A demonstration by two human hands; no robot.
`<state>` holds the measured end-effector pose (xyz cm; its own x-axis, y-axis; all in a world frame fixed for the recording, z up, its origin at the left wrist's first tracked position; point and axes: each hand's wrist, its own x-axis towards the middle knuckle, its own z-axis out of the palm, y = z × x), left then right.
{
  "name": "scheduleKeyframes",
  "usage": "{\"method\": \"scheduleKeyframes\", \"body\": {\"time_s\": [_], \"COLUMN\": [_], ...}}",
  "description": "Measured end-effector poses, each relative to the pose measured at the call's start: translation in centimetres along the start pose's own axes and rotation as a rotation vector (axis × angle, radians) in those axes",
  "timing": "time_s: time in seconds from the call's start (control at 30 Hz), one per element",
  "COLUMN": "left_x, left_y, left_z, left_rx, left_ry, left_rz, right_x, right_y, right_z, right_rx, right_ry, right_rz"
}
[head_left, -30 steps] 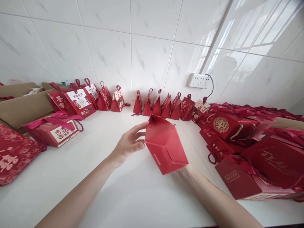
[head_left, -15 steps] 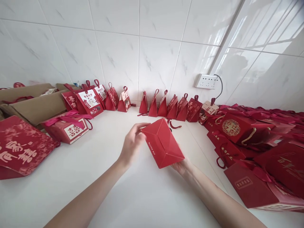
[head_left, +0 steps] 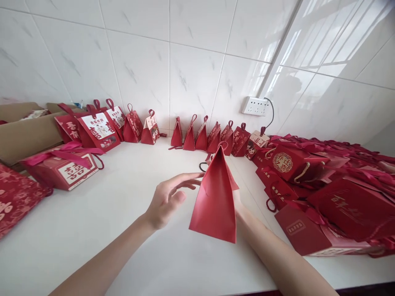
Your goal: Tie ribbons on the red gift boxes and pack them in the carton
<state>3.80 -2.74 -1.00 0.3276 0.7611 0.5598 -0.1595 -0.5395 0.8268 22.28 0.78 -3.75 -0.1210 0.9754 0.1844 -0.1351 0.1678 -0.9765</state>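
A plain red paper gift box (head_left: 215, 199), folded into an upright pyramid with a ribbon loop at its tip, stands over the white counter (head_left: 129, 230). My right hand (head_left: 238, 205) is mostly hidden behind it and grips it from the back. My left hand (head_left: 169, 197) hovers just left of the box with fingers apart and stretched toward it, apparently not holding it. A row of finished small red pyramid boxes (head_left: 202, 137) lines the tiled wall behind.
Larger red gift boxes with ribbons (head_left: 66, 166) and brown cartons (head_left: 26, 135) fill the left side. A heap of flat red boxes and bags (head_left: 327, 185) covers the right. A wall socket with a cable (head_left: 255, 106) sits above them.
The box was turned from lying on its side to standing upright with its point up. My left hand has let go of it and opened.
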Motion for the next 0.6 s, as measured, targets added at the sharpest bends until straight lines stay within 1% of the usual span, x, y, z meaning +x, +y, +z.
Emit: {"method": "scheduleKeyframes", "body": {"time_s": [0.07,0.1,0.13,0.17,0.2,0.23,0.27,0.3,0.33,0.4,0.43,0.47,0.53,0.6], "left_x": [0.2,0.4,0.6,0.9,1.2,1.4,1.6,1.7,1.8,1.7,1.6,1.5,1.3,1.2], "left_y": [0.1,0.1,0.1,0.0,-0.2,-0.6,-1.0,-1.4,-1.9,-2.7,-3.1,-3.3,-3.7,-3.9], "left_z": [-0.1,-0.2,-0.3,-0.5,-0.8,-1.0,-1.3,-1.5,-1.7,-1.9,-2.0,-2.1,-2.2,-2.3], "left_rx": [0.018,0.036,0.060,0.086,0.104,0.101,0.066,-0.003,-0.096,-0.290,-0.363,-0.410,-0.436,-0.362], "left_ry": [-0.026,-0.020,-0.001,0.023,0.048,0.069,0.085,0.093,0.093,0.095,0.096,0.098,0.100,0.165], "left_rz": [-0.066,-0.127,-0.206,-0.304,-0.403,-0.489,-0.554,-0.599,-0.630,-0.681,-0.714,-0.745,-0.775,-0.688], "right_x": [0.1,0.1,0.1,0.1,0.0,-0.1,-0.3,-0.5,-0.7,-1.1,-1.2,-1.3,-1.3,-1.1], "right_y": [-0.6,-1.0,-1.5,-1.9,-2.2,-2.5,-2.7,-2.9,-2.9,-2.9,-2.8,-2.6,-2.4,-2.1], "right_z": [0.3,0.4,0.5,0.5,0.5,0.4,0.3,0.1,0.0,0.0,0.0,0.1,0.3,0.4], "right_rx": [0.150,0.240,0.293,0.296,0.241,0.158,0.074,0.012,-0.019,-0.002,0.018,0.027,0.017,-0.009], "right_ry": [0.005,0.045,0.109,0.185,0.252,0.288,0.274,0.212,0.121,-0.072,-0.144,-0.187,-0.209,-0.165], "right_rz": [0.145,0.208,0.225,0.195,0.124,0.044,-0.027,-0.082,-0.125,-0.184,-0.201,-0.208,-0.203,-0.188]}}
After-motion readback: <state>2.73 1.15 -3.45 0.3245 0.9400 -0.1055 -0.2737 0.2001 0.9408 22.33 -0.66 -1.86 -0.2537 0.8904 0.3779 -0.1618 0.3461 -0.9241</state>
